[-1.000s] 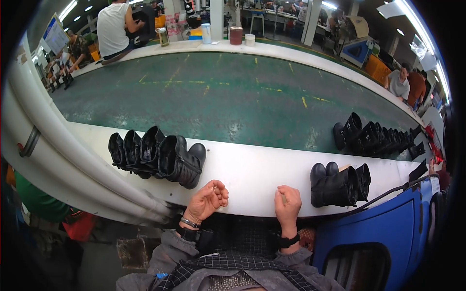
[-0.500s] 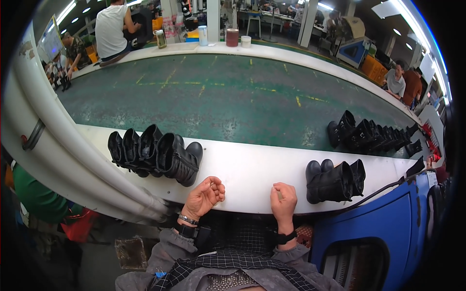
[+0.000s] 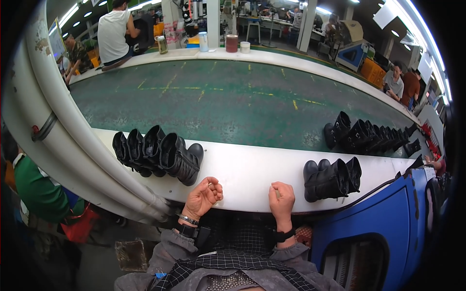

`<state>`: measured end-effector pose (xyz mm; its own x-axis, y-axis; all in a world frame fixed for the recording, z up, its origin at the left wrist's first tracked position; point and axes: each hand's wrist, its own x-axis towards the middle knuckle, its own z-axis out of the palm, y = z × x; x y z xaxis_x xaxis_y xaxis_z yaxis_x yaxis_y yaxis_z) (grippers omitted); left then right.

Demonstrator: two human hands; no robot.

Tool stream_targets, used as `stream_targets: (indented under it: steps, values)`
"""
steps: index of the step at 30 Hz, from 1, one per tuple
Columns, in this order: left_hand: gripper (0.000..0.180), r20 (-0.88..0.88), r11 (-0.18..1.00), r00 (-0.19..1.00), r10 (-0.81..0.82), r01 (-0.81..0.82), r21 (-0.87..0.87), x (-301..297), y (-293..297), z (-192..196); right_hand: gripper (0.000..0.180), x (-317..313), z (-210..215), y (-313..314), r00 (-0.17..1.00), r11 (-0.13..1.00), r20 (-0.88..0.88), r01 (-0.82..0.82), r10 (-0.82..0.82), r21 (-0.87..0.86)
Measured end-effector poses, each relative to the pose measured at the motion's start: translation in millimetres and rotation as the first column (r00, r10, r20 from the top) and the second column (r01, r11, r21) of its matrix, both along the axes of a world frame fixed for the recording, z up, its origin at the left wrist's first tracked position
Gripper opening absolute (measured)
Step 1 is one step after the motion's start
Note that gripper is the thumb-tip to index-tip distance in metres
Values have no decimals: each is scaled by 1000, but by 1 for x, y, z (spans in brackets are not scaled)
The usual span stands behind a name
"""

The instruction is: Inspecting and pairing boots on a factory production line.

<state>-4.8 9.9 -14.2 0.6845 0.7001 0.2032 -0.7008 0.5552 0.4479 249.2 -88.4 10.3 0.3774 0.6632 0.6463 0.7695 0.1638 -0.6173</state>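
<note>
My left hand (image 3: pixel 203 198) hovers above the near edge of the white ledge (image 3: pixel 238 172), palm turned up, fingers curled and thumb meeting the index finger. Something tiny and pale may be at its fingertips; I cannot make it out. Across from it, my right hand (image 3: pixel 281 200) is closed, thumb pressed to the bent index finger, and whatever it may hold is hidden. A row of black boots (image 3: pixel 180 162) stands upright just beyond my left hand. To the right of my right hand is another group of black boots (image 3: pixel 326 182). Neither hand touches a boot.
Beyond the ledge runs a wide green belt (image 3: pixel 218 114), with more buckled boots (image 3: pixel 359 136) at its right. White pipes (image 3: pixel 73 126) rise at the left, and a blue machine (image 3: pixel 374 218) stands close on the right. Several people sit across the belt.
The view has tilted and shifted slightly. Both hands keep nearly the same pose and place, and the boots near them stand as before.
</note>
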Motion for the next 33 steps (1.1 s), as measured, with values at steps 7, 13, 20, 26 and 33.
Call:
stream_targets:
  steps: [7, 13, 20, 26, 33]
  values:
    - [29, 3, 1000, 1000, 9, -9, -5, -1, 0, -1, 3, -1, 0, 1, 1000, 1000, -6, 4, -4, 1]
    - [29, 1, 1000, 1000, 13, -13, -13, -1, 0, -1, 3, -1, 0, 1, 1000, 1000, 3, 2, -2, 0]
    - [29, 29, 1000, 1000, -7, 7, -9, -1, 1, -1, 3, -1, 1, 1, 999, 1000, 33, 15, -15, -2]
    - [29, 23, 1000, 1000, -5, 5, -10, -2, 2, -1, 3, -2, 2, 2, 1000, 1000, 24, 12, -12, -1]
    - [29, 16, 1000, 1000, -1, 1, -11, -2, 1, 1, 2, -2, 1, 2, 1000, 1000, 26, 17, -17, -7]
